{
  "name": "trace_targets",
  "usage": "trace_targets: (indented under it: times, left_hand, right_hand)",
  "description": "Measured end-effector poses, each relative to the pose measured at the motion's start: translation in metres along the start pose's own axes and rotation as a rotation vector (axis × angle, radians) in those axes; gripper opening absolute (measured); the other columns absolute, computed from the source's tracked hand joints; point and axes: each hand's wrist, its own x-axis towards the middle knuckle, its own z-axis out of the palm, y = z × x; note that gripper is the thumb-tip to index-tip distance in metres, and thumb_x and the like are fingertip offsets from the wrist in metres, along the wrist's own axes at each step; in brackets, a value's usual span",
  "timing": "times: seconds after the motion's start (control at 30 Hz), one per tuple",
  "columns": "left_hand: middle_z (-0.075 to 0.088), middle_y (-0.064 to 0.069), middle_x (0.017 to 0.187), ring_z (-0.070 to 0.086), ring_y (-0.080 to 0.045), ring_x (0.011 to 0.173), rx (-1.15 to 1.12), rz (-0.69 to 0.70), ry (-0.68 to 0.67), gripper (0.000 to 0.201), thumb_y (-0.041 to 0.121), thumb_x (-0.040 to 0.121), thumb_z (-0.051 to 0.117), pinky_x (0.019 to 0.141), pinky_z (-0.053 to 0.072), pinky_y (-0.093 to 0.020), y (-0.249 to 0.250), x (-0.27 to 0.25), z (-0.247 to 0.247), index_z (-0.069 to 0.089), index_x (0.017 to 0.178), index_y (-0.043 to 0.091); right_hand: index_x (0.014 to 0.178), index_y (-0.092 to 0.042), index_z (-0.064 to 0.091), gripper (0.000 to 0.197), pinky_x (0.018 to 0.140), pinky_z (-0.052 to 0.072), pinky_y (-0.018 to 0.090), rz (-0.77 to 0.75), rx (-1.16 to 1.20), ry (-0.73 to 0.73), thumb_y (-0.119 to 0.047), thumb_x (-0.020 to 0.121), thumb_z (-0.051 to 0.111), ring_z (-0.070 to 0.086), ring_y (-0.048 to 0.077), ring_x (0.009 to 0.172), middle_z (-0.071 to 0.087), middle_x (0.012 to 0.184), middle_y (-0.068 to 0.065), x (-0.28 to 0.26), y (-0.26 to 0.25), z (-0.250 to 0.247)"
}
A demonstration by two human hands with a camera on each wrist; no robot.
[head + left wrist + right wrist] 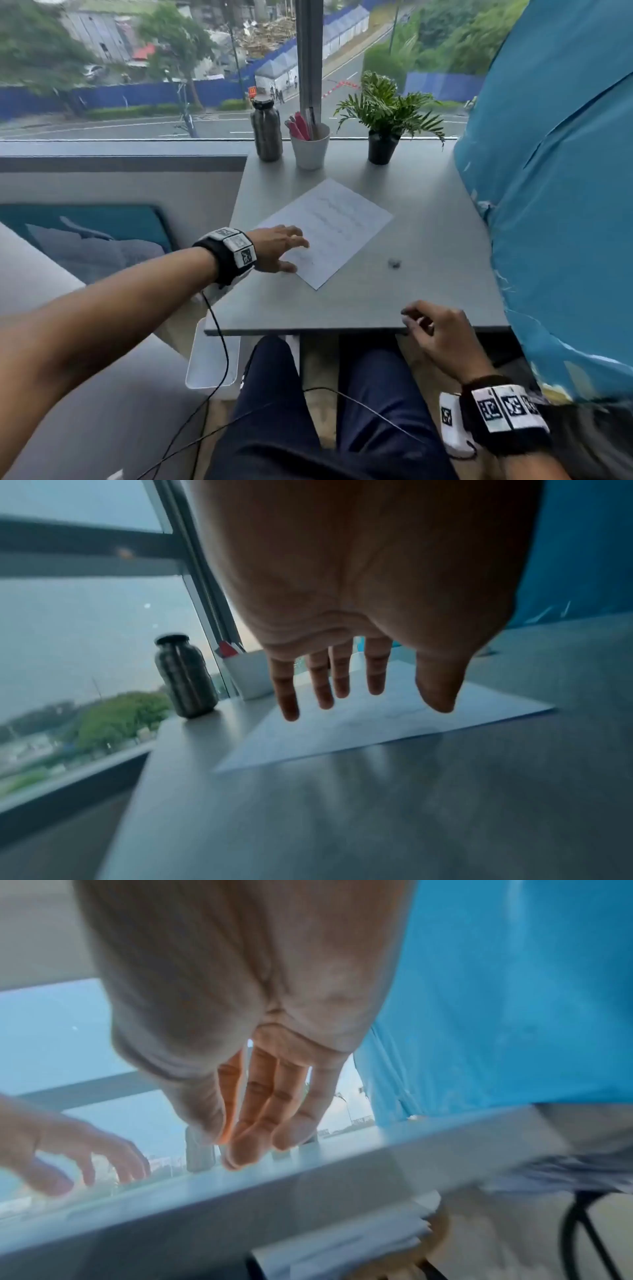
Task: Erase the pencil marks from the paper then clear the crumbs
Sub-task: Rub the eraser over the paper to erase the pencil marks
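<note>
A white sheet of paper (337,226) with faint pencil lines lies at an angle in the middle of the grey table (428,212). My left hand (294,253) is spread over the sheet's near left corner with straight fingers and holds nothing. In the left wrist view the left hand (369,702) hovers just over the paper (342,734); contact is unclear. A small grey lump, seemingly an eraser (394,263), sits on the table right of the sheet. My right hand (419,320) is at the table's front edge, relaxed and empty. The right wrist view shows the right hand (253,1137) above the table edge (308,1177).
At the back of the table stand a dark metal bottle (266,132), a white cup of pens (310,145) and a potted plant (385,116) against the window. Blue cloth (555,205) hangs along the table's right side. A white bin (209,359) sits under the left corner.
</note>
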Motion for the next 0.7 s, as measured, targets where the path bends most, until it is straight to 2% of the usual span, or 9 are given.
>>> trace_targets:
  times: [0.13,0.27,0.37,0.43,0.53,0.63,0.7]
  left_hand:
    - [0.03,-0.006,0.152,0.033,-0.03,0.136,-0.096,-0.041,-0.04,0.065,0.052,0.089,0.063,0.111,0.033,-0.043,0.016,0.003,0.016,0.039,0.145,0.03]
    - [0.028,-0.007,0.153,0.028,-0.03,0.141,-0.156,-0.06,-0.021,0.067,0.045,0.088,0.066,0.115,0.027,-0.04,0.015,0.005,0.018,0.039,0.146,0.028]
    - [0.026,-0.007,0.156,0.028,-0.03,0.141,-0.171,-0.09,-0.035,0.066,0.042,0.089,0.066,0.115,0.026,-0.038,0.018,0.004,0.018,0.038,0.147,0.029]
    - [0.024,-0.008,0.157,0.03,-0.032,0.14,-0.164,-0.102,-0.042,0.065,0.042,0.09,0.065,0.115,0.026,-0.039,0.019,0.003,0.019,0.037,0.148,0.031]
    - [0.028,-0.005,0.155,0.034,-0.031,0.134,-0.127,-0.103,-0.043,0.062,0.044,0.091,0.063,0.113,0.031,-0.044,0.02,0.001,0.021,0.038,0.147,0.036]
    - [0.035,-0.002,0.147,0.037,-0.029,0.126,-0.116,-0.111,-0.029,0.058,0.046,0.091,0.062,0.108,0.037,-0.046,0.025,-0.001,0.022,0.042,0.144,0.038]
    - [0.04,-0.003,0.14,0.04,-0.027,0.123,-0.136,-0.107,-0.005,0.055,0.044,0.09,0.065,0.106,0.038,-0.045,0.028,-0.001,0.02,0.048,0.142,0.037]
  right_hand:
    - [0.094,-0.026,0.07,0.012,0.072,0.056,0.033,0.041,-0.105,-0.006,-0.028,0.082,0.07,0.064,0.012,0.067,0.07,0.078,-0.012,0.058,-0.007,-0.01]
    - [0.107,-0.02,0.069,0.027,0.08,0.052,0.034,0.138,-0.271,-0.066,-0.038,0.087,0.066,0.066,0.024,0.09,0.072,0.096,-0.001,0.107,-0.006,-0.014]
    - [0.115,-0.015,0.068,0.042,0.09,0.05,0.038,0.26,-0.35,-0.141,-0.044,0.085,0.067,0.063,0.03,0.104,0.07,0.11,0.008,0.135,0.001,-0.012]
    - [0.111,-0.016,0.071,0.04,0.09,0.051,0.037,0.289,-0.347,-0.216,-0.044,0.082,0.07,0.064,0.031,0.103,0.07,0.108,0.011,0.143,0.004,-0.007]
    - [0.096,-0.02,0.075,0.022,0.087,0.054,0.035,0.226,-0.325,-0.225,-0.035,0.081,0.071,0.065,0.031,0.096,0.072,0.103,0.011,0.146,0.003,0.001]
    - [0.088,-0.019,0.071,0.014,0.084,0.055,0.036,0.174,-0.319,-0.227,-0.025,0.077,0.075,0.066,0.029,0.089,0.071,0.095,0.008,0.144,-0.006,0.004]
    - [0.082,-0.017,0.067,0.015,0.079,0.056,0.037,0.121,-0.258,-0.21,-0.02,0.074,0.079,0.065,0.025,0.082,0.069,0.086,0.005,0.145,-0.015,0.006]
